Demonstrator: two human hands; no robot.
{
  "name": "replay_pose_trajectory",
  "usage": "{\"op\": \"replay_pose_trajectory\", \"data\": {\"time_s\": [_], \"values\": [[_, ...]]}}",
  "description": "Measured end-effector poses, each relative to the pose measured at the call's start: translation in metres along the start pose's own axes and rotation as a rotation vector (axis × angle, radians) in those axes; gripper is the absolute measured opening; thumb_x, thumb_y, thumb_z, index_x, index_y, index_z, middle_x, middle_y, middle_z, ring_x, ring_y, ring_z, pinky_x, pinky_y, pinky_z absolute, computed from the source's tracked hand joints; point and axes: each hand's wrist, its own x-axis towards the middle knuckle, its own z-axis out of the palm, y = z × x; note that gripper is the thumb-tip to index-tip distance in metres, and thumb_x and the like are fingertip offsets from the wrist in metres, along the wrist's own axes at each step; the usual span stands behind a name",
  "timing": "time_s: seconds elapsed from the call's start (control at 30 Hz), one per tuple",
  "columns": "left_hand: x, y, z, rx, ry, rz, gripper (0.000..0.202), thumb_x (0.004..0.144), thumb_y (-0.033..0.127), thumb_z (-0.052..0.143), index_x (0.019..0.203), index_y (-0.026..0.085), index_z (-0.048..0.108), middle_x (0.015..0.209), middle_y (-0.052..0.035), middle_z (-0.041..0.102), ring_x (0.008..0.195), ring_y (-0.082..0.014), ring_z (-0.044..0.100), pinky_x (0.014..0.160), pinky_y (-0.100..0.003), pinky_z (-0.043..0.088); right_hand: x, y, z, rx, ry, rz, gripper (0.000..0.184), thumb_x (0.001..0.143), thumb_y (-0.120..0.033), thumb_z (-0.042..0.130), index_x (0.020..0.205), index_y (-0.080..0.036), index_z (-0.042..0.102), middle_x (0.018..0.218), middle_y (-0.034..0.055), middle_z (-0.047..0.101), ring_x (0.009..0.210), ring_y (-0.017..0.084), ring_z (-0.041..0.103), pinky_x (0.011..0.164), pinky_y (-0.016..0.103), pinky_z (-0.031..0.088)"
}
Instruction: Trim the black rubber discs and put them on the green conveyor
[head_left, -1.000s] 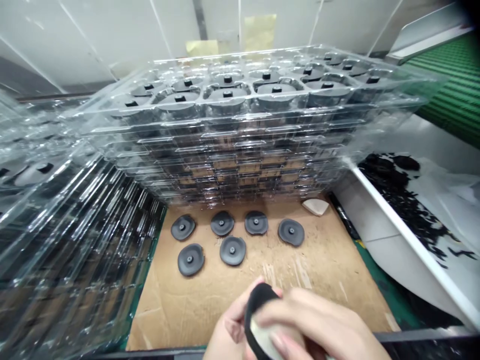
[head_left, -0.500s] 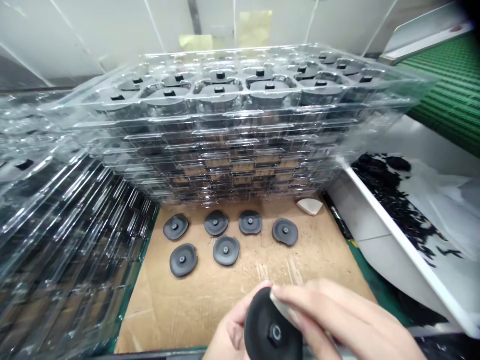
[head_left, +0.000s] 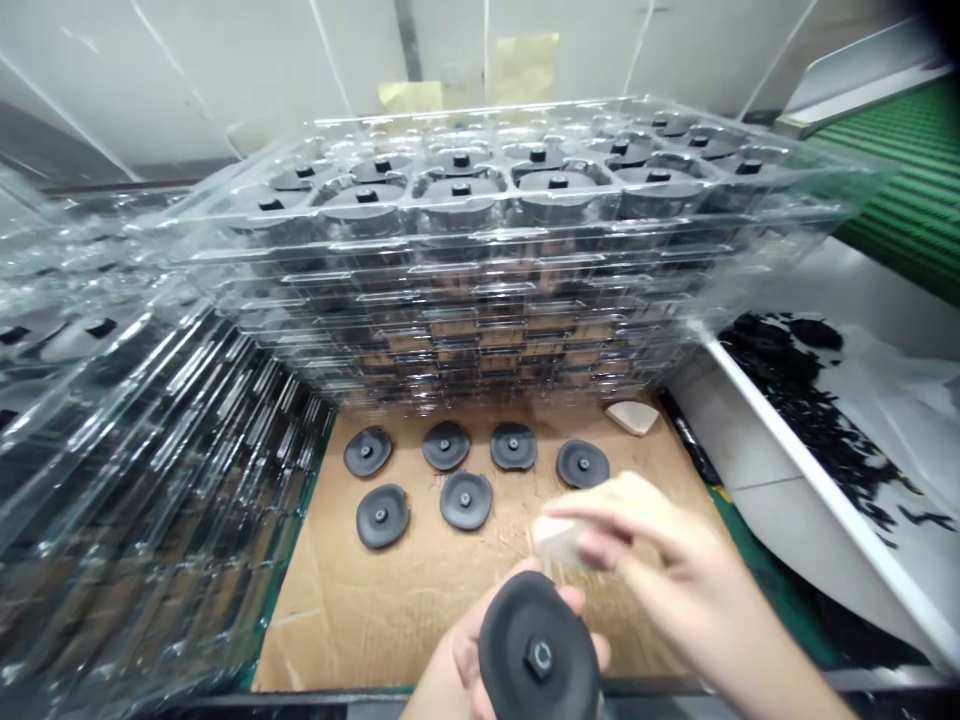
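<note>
right hand [head_left: 660, 550] has moved off the black disc [head_left: 559, 615] to its far right, pinching a blurred white pad [head_left: 556, 541]. left hand [head_left: 466, 650] cups the disc at the cardboard's [head_left: 337, 610] near edge. disc looks light, stiff; rim seems best hold.

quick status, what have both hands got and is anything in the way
Left hand gripping black disc. Right hand pinching blurred white piece, apart from the disc. Six similar discs lie ahead on cardboard, none between the hands.
</note>
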Motion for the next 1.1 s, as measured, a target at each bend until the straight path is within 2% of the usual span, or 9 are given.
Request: {"op": "replay_pose_trajectory", "data": {"time_s": [0.1,0.2,0.3,0.4,0.5,0.63,0.83,0.97,1.1], "values": [[-0.004,0.01,0.001,-0.071,-0.031,-0.001,0.038,0.072,0.041,0.069,0.108,0.03,0.066,0.101,-0.0046,0.073,0.095,-0.0269,0.068,0.079,-0.038,0.055,-0.019,0.039,0.01,-0.018,-0.056,0.262,0.02,0.087,-0.029,0.051,0.096,-0.027,0.069,0.085,0.0016,0.071,0.076,0.018,0.067,0.062,0.026,0.055],[-0.006,0.017,0.001,-0.154,-0.088,0.045,0.045,0.066,0.035,0.074,0.109,0.042,0.063,0.118,0.0038,0.068,0.112,-0.024,0.06,0.089,-0.031,0.049,-0.059,0.072,0.041,-0.116,-0.062,0.209,0.028,0.09,-0.029,0.045,0.11,-0.027,0.065,0.104,0.0071,0.066,0.09,0.02,0.067,0.072,0.029,0.057],[-0.004,0.018,-0.002,-0.206,-0.161,0.07,0.044,0.07,0.032,0.07,0.112,0.04,0.062,0.126,0.0016,0.063,0.118,-0.0241,0.054,0.096,-0.029,0.046,-0.093,0.09,0.072,-0.331,0.047,0.157,0.04,0.089,-0.028,0.047,0.129,-0.028,0.052,0.124,0.0115,0.055,0.101,0.024,0.063,0.076,0.032,0.057],[0.001,0.017,-0.005,-0.238,-0.145,0.089,0.041,0.073,0.036,0.065,0.114,0.037,0.062,0.126,-0.0012,0.062,0.12,-0.0251,0.053,0.098,-0.03,0.045,-0.096,0.091,0.086,-0.443,0.084,0.189,0.054,0.085,-0.035,0.054,0.136,-0.021,0.043,0.126,0.0175,0.05,0.096,0.029,0.064,0.075,0.04,0.058],[0.004,0.015,-0.005,-0.265,-0.071,0.123,0.038,0.073,0.039,0.064,0.11,0.034,0.065,0.122,-0.0047,0.065,0.117,-0.0249,0.055,0.096,-0.029,0.046,-0.08,0.085,0.082,-0.408,0.122,0.22,0.044,0.086,-0.035,0.05,0.125,-0.015,0.057,0.113,0.0198,0.055,0.08,0.027,0.066,0.064,0.041,0.058],[0.003,0.014,0.002,-0.269,0.017,0.162,0.036,0.071,0.039,0.067,0.106,0.033,0.068,0.116,-0.0056,0.069,0.111,-0.025,0.06,0.092,-0.029,0.049,-0.069,0.077,0.069,-0.257,0.089,0.219,0.036,0.09,-0.032,0.041,0.114,-0.018,0.064,0.097,0.0119,0.064,0.079,0.021,0.067,0.065,0.03,0.057],[-0.002,0.015,0.009,-0.191,0.157,0.206,0.043,0.067,0.035,0.071,0.109,0.029,0.066,0.115,-0.0056,0.069,0.108,-0.0251,0.062,0.09,-0.029,0.052,-0.065,0.065,0.057,-0.089,0.024,0.282,0.021,0.088,-0.03,0.052,0.097,-0.02,0.068,0.086,0.0041,0.072,0.063,0.014,0.067,0.054,0.02,0.055],[-0.001,0.011,0.015,-0.1,0.224,0.244,0.05,0.063,0.033,0.076,0.111,0.026,0.065,0.115,-0.006,0.068,0.106,-0.0228,0.063,0.089,-0.027,0.051,-0.036,0.021,0.039,-0.022,0.114,0.307,0.024,0.09,-0.029,0.05,0.109,-0.023,0.062,0.106,0.0041,0.069,0.092,0.016,0.067,0.073,0.022,0.056],[-0.005,0.008,0.019,-0.003,0.258,0.225,0.058,0.064,0.032,0.077,0.118,0.027,0.06,0.118,-0.0067,0.066,0.111,-0.0232,0.059,0.094,-0.03,0.048,-0.013,-0.034,0.029,0.059,0.187,0.002,0.025,0.088,-0.016,0.05,0.11,-0.018,0.061,0.097,0.0054,0.07,0.086,0.017,0.065,0.078,0.03,0.053]]}}
